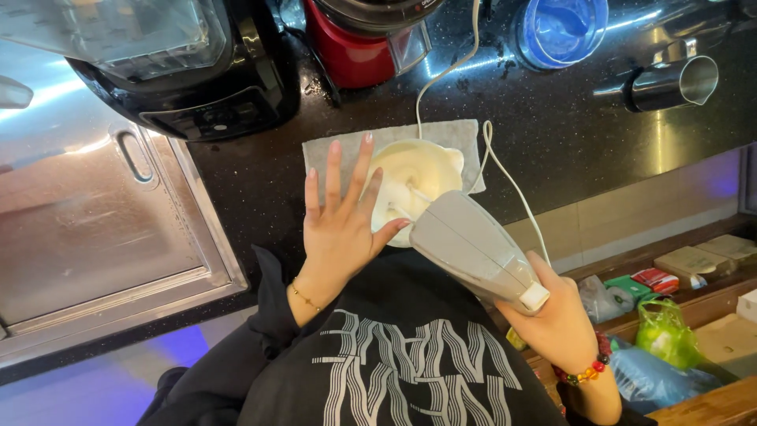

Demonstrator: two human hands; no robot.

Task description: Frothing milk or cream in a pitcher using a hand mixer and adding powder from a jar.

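Head view: left hand point(339, 229) splayed against the bowl point(414, 185), right hand point(556, 315) clamped on the mixer point(473, 252); cream could spatter near the bench's front edge.

Glossy black speckled countertop point(568, 150), steel lid point(95, 229), wooden shelves point(710, 406).

— What do we have on the counter point(568, 134)?

— It's black, speckled and glossy. Near its front edge we see a grey cloth point(465, 142) lying flat, with a pale bowl of cream point(414, 177) on it.

— And along the back edge?

— We find a black blender base point(213, 102), a red appliance point(359, 51), a blue tub point(560, 31) and a steel jug point(678, 83) lying on its side. A steel hatch point(102, 229) sits at the left.
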